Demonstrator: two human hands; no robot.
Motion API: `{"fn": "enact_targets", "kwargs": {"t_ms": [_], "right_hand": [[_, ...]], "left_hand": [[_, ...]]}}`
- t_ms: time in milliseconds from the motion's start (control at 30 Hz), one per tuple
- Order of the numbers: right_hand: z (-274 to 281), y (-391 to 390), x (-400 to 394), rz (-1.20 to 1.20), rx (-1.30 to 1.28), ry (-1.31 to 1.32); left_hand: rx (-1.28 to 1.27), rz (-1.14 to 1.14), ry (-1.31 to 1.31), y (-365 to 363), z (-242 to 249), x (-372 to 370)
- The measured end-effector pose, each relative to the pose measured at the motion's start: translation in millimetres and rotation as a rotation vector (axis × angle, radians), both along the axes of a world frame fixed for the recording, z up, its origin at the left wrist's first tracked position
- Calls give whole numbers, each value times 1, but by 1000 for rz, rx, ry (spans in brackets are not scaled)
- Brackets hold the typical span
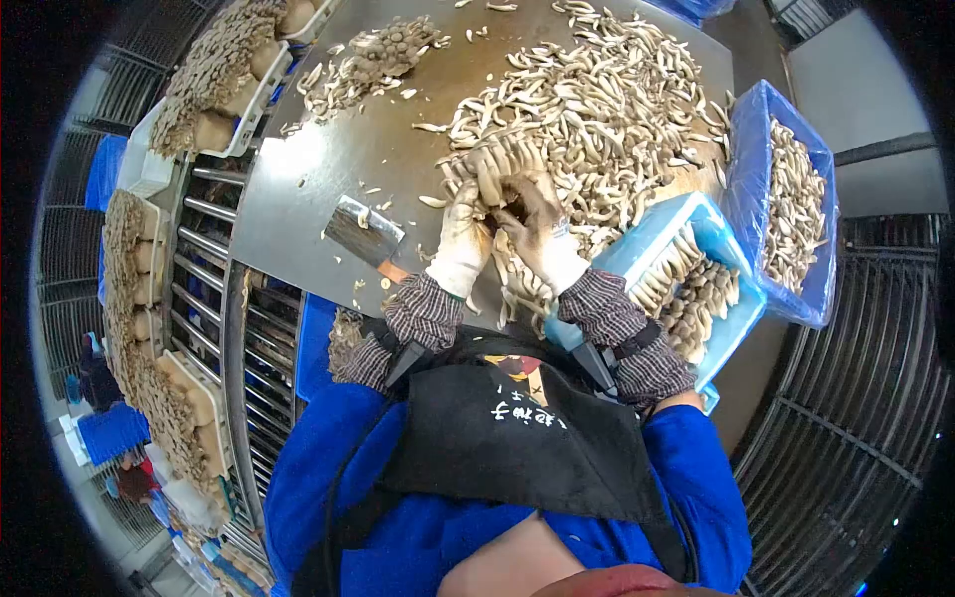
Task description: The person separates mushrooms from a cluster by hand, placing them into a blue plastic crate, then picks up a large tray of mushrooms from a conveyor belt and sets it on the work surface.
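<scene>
My left hand (464, 237) and my right hand (540, 227), both in white gloves stained dark at the fingers, are close together over the steel table. Between them is a small bunch of mushrooms (489, 171) with pale stems; the fingers of both hands are closed around it, the right fingertips partly hidden. Just beyond and to the right spreads a large heap of loose mushrooms (607, 99). A cleaver (360, 227) lies flat to the left of my left hand, its wooden handle toward me.
At my right stands a light blue bin (744, 261) part-filled with mushrooms. Beyond it is a blue-lined crate (748, 139) of mushrooms. An uncut mushroom clump (393, 55) lies at the table's far left. Along the left, a roller conveyor (207, 244) runs beside crates of mushroom blocks (134, 269).
</scene>
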State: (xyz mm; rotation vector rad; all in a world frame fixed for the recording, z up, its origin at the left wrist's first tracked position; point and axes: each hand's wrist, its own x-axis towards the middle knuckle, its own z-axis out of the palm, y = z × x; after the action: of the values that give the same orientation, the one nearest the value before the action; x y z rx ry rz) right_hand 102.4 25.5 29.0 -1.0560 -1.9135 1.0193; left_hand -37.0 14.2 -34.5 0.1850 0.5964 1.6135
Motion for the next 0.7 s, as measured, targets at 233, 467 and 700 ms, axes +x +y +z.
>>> {"fn": "enact_targets", "kwargs": {"t_ms": [233, 467, 700], "right_hand": [[-15, 15, 6, 4, 93, -68], [9, -3, 7, -69, -221, 331], [-26, 8, 38, -488, -127, 194]], "left_hand": [[-56, -267, -133, 17, 15, -9], [-177, -146, -347, 13, 21, 5], [-66, -213, -322, 1, 11, -14]]}}
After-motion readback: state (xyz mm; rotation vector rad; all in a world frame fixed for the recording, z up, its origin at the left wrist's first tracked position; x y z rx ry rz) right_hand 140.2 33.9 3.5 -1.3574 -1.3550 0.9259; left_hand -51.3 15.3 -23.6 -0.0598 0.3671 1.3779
